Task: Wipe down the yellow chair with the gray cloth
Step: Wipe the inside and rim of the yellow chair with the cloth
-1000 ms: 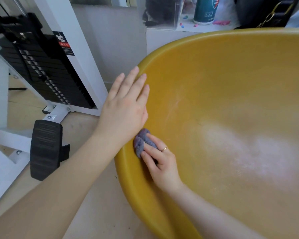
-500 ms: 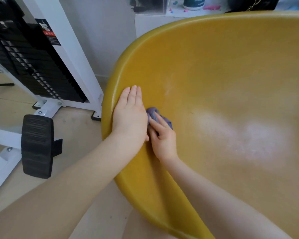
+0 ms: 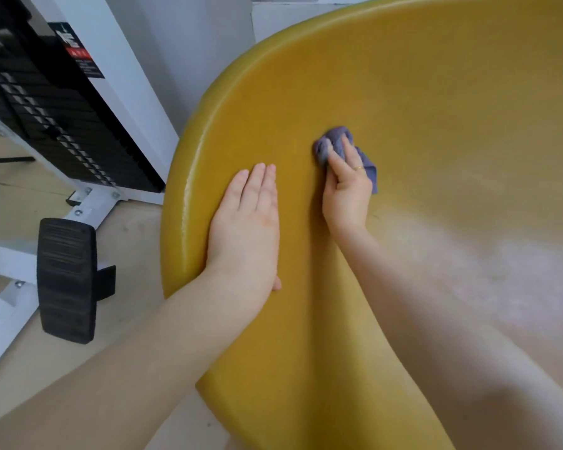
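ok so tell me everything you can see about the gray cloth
The gray cloth is a small, soft-looking rag, gray with a bluish-purple tint, bunched into a crumpled wad rather than spread flat. It lies pressed against the inner surface of the yellow chair, a little way in from the curved rim. The right hand holds it, fingers laid over its middle, so folds show only above and to the right of them. The left hand does not touch it.

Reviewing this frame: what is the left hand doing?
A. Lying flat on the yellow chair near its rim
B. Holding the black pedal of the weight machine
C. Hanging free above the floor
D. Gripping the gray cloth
A: the left hand lies with straight fingers flat on the yellow chair near its rim, while the right hand presses the gray cloth to the shell.
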`<state>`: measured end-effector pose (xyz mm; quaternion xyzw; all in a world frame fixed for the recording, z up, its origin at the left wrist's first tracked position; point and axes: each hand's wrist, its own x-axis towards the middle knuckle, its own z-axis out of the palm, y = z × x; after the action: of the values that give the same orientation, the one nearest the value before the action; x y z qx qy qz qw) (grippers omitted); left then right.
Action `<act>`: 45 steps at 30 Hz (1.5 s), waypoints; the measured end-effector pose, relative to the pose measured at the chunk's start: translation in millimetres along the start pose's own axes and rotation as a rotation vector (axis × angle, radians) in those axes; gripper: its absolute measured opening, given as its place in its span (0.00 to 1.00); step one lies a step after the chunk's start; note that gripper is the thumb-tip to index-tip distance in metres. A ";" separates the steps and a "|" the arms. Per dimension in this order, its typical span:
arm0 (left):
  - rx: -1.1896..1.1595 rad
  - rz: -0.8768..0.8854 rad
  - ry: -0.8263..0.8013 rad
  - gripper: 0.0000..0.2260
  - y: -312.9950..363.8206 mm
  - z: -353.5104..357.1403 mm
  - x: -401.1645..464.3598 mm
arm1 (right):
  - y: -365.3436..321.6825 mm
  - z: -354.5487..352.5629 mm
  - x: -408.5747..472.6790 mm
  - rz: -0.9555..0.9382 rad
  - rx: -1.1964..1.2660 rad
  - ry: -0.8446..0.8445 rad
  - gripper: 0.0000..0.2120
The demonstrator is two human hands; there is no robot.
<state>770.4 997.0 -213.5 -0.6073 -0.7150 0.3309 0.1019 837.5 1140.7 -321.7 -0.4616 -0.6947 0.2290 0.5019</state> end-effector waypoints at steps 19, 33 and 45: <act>-0.060 -0.028 0.081 0.44 9.1 -17.6 53.2 | 19.2 -32.4 94.6 -0.131 -0.226 0.223 0.27; -0.087 -0.066 0.105 0.37 13.0 -20.0 49.3 | 57.0 -46.5 25.0 -0.531 -0.367 -0.200 0.23; -0.122 0.035 0.061 0.31 16.4 -24.4 45.0 | 31.0 -46.7 -65.4 -0.244 -0.138 -0.374 0.20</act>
<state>786.0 1048.3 -216.3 -0.6347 -0.7196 0.2699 0.0805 897.3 1091.5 -359.5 -0.3569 -0.8403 0.2003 0.3555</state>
